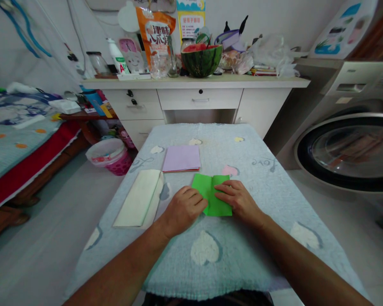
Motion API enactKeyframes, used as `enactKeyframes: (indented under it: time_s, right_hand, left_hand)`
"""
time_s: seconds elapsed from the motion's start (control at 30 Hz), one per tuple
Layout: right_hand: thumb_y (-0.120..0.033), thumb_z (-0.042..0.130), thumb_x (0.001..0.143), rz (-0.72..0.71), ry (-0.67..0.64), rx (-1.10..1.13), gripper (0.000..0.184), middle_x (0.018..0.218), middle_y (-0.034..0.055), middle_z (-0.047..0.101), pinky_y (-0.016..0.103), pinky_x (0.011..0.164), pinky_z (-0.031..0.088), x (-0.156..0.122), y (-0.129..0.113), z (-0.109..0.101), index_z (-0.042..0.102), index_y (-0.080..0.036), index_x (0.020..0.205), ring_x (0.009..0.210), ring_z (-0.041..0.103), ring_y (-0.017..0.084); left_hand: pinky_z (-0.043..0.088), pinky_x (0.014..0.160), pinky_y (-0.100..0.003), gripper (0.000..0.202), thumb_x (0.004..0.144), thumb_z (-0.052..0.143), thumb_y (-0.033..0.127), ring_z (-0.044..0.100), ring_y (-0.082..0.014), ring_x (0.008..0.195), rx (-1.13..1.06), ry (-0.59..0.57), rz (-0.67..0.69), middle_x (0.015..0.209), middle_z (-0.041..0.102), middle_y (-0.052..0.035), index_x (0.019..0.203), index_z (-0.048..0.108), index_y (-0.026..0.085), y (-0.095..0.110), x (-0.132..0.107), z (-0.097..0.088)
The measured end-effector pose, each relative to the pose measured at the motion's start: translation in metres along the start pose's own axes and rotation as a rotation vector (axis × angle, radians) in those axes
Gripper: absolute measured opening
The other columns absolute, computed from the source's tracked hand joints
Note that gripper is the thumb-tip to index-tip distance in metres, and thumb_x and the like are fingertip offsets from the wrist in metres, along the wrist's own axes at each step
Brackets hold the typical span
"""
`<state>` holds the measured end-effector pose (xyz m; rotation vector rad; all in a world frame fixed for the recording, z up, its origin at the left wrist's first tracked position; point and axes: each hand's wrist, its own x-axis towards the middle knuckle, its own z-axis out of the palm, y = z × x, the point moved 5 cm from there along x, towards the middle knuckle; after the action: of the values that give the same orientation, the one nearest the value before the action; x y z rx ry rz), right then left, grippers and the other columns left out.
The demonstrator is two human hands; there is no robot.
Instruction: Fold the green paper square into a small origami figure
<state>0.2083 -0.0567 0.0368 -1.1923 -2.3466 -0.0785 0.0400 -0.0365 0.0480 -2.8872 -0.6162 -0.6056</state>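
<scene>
A bright green sheet of paper (217, 206) lies on the cloth-covered table, with a crease running down its middle. At its left edge is my left hand (184, 208), its fingers curled together and pinching the paper. My right hand (241, 199) rests on the paper's right part, fingers stretched out over the surface; its thumb is hidden. Just beyond the green paper sits a stack of square paper (181, 158), lilac on top with a red edge showing below. A pale cream folded sheet or booklet (138, 197) lies to the left of my left hand.
A pale blue tablecloth (252, 255) with heart patterns covers the table. Behind it stands a white desk (181, 98) bearing a cut watermelon (201, 61), an orange snack bag (155, 36) and bottles. A washing machine (335, 91) is at right; a pink bucket (119, 163) and a bed (22, 140) are at left.
</scene>
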Motion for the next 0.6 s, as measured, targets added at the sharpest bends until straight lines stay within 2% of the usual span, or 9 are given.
enactKeyframes:
  time_s: [0.03, 0.1, 0.17, 0.23, 0.33, 0.43, 0.53, 0.6]
  right_hand:
    - [-0.022, 0.063, 0.085, -0.005, -0.032, 0.021, 0.020, 0.116, 0.0068, 0.069, 0.043, 0.089, 0.042, 0.000, 0.001, -0.001, 0.070, -0.021, 0.103, 0.104, 0.056, 0.026]
    - [-0.026, 0.068, 0.078, 0.002, -0.115, 0.075, 0.030, 0.119, 0.0092, 0.068, 0.045, 0.093, 0.040, 0.000, 0.002, -0.001, 0.069, -0.018, 0.107, 0.108, 0.056, 0.028]
    - [-0.029, 0.068, 0.075, 0.021, -0.185, 0.120, 0.042, 0.126, 0.0120, 0.064, 0.047, 0.099, 0.035, -0.001, 0.002, -0.001, 0.065, -0.016, 0.115, 0.115, 0.054, 0.030]
    - [-0.030, 0.066, 0.076, 0.035, -0.235, 0.143, 0.053, 0.134, 0.0131, 0.059, 0.050, 0.106, 0.029, -0.002, 0.000, 0.000, 0.059, -0.016, 0.126, 0.124, 0.049, 0.031]
    - [-0.030, 0.065, 0.074, 0.043, -0.315, 0.170, 0.066, 0.142, 0.0129, 0.052, 0.052, 0.111, 0.021, -0.004, -0.005, 0.004, 0.049, -0.019, 0.137, 0.132, 0.043, 0.031]
    - [-0.031, 0.068, 0.070, 0.046, -0.363, 0.193, 0.070, 0.141, 0.0141, 0.052, 0.052, 0.112, 0.019, -0.006, -0.008, 0.006, 0.049, -0.019, 0.137, 0.132, 0.043, 0.031]
    - [-0.034, 0.069, 0.071, 0.033, -0.352, 0.221, 0.057, 0.136, 0.0148, 0.056, 0.054, 0.111, 0.020, -0.005, -0.009, 0.003, 0.059, -0.018, 0.125, 0.126, 0.049, 0.031]
    - [-0.037, 0.066, 0.075, 0.007, -0.324, 0.252, 0.044, 0.130, 0.0144, 0.060, 0.052, 0.107, 0.026, -0.003, -0.010, 0.000, 0.065, -0.018, 0.115, 0.120, 0.053, 0.031]
  left_hand:
    - [0.047, 0.083, -0.037, 0.012, 0.090, 0.054, 0.017, 0.060, -0.0180, 0.083, -0.020, -0.027, -0.001, 0.078, 0.064, -0.0027, 0.082, 0.062, 0.018, 0.000, 0.000, 0.001]
    - [0.043, 0.097, -0.043, 0.005, 0.086, 0.058, 0.016, 0.059, -0.0223, 0.103, -0.067, -0.074, 0.004, 0.096, 0.067, -0.0062, 0.086, 0.063, 0.018, -0.001, -0.001, 0.001]
    - [0.031, 0.110, -0.048, 0.013, 0.082, 0.060, 0.014, 0.048, -0.0269, 0.127, -0.114, -0.123, 0.007, 0.123, 0.062, -0.0089, 0.094, 0.063, 0.018, -0.001, -0.002, 0.002]
    - [0.022, 0.116, -0.050, 0.025, 0.082, 0.058, 0.011, 0.036, -0.0273, 0.138, -0.155, -0.169, 0.003, 0.138, 0.054, -0.0076, 0.106, 0.061, 0.018, -0.001, -0.004, 0.005]
    - [0.021, 0.116, -0.051, 0.032, 0.088, 0.051, 0.011, 0.038, -0.0251, 0.137, -0.195, -0.221, -0.008, 0.133, 0.059, -0.0056, 0.117, 0.058, 0.020, -0.002, -0.005, 0.013]
    - [0.028, 0.113, -0.050, 0.028, 0.090, 0.050, 0.013, 0.051, -0.0240, 0.127, -0.234, -0.252, -0.015, 0.123, 0.066, -0.0056, 0.114, 0.061, 0.021, -0.003, -0.005, 0.019]
    - [0.038, 0.104, -0.045, 0.027, 0.086, 0.054, 0.012, 0.061, -0.0225, 0.112, -0.324, -0.267, -0.034, 0.115, 0.070, -0.0062, 0.110, 0.064, 0.021, -0.005, -0.007, 0.018]
    - [0.044, 0.097, -0.041, 0.029, 0.083, 0.058, 0.013, 0.065, -0.0215, 0.104, -0.435, -0.262, -0.064, 0.109, 0.072, -0.0056, 0.110, 0.065, 0.021, -0.007, -0.008, 0.014]
